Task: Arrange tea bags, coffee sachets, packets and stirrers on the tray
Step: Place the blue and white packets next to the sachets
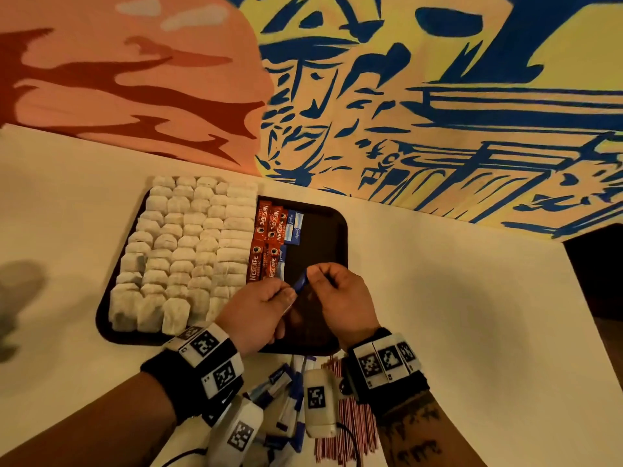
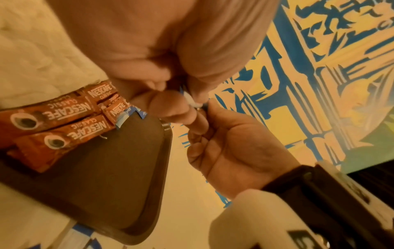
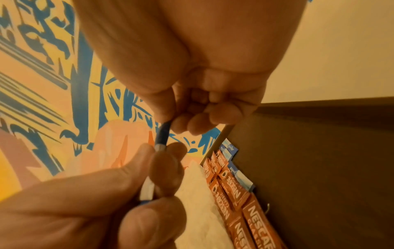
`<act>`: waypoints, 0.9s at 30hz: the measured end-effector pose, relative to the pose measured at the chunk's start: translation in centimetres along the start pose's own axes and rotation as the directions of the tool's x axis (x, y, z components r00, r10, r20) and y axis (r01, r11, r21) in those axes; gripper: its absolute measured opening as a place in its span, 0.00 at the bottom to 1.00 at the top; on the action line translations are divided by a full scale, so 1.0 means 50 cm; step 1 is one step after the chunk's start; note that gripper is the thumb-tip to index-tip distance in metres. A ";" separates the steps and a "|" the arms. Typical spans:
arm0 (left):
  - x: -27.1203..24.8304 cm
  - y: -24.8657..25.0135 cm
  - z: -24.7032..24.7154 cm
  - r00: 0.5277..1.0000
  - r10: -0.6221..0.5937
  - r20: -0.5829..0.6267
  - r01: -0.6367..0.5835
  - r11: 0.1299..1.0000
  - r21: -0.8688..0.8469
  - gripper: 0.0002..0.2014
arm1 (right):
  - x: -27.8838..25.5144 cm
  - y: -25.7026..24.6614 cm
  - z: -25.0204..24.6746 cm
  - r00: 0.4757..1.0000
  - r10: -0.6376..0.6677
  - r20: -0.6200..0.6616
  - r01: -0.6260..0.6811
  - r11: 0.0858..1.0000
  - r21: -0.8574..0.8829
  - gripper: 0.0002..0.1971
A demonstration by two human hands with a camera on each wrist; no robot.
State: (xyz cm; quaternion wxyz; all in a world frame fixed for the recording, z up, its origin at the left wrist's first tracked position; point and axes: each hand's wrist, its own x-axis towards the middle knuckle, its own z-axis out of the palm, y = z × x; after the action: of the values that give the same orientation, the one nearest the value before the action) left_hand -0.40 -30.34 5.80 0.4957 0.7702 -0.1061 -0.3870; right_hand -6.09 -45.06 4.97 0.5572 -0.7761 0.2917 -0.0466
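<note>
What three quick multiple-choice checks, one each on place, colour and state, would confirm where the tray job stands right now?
1. Where do the tea bags lie on the tray?
A. Its left part
B. Its right part
C. Off it

2. What colour are the coffee sachets?
A. Green
B. Red
C. Black

3. How is the blue and white packet held?
A. Lying loose on the tray
B. Left hand alone
C. Pinched by the left hand and right hand

Answers: 1 A, they fill the left rows. 2 B, red wrappers beside the bags. 3 C, both hands' fingertips meet on it.
</note>
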 end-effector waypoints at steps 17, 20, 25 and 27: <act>0.042 -0.016 0.004 0.949 -0.246 -0.195 0.175 0.930 -0.322 0.09 | -0.034 0.050 0.011 0.915 -0.332 0.230 0.342 0.940 -0.006 0.13; 0.062 -0.027 -0.005 0.950 -0.166 -0.265 0.116 0.974 -0.193 0.11 | -0.029 0.048 0.000 0.949 -0.175 0.264 0.171 0.985 0.037 0.11; 0.073 -0.025 -0.008 0.967 -0.056 -0.249 0.059 0.998 0.002 0.15 | -0.003 0.049 0.036 0.992 0.090 0.087 -0.097 0.992 0.082 0.05; 0.090 -0.028 -0.011 0.967 -0.054 -0.248 0.059 0.998 0.013 0.17 | 0.017 0.061 0.060 0.984 0.166 0.058 -0.173 0.973 0.152 0.08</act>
State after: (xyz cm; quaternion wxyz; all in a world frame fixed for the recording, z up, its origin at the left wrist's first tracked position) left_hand 2.73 -31.77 2.49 0.4859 0.8203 -0.0253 -0.3007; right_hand -5.39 -43.62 0.90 0.6248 -0.7030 0.3397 -0.0040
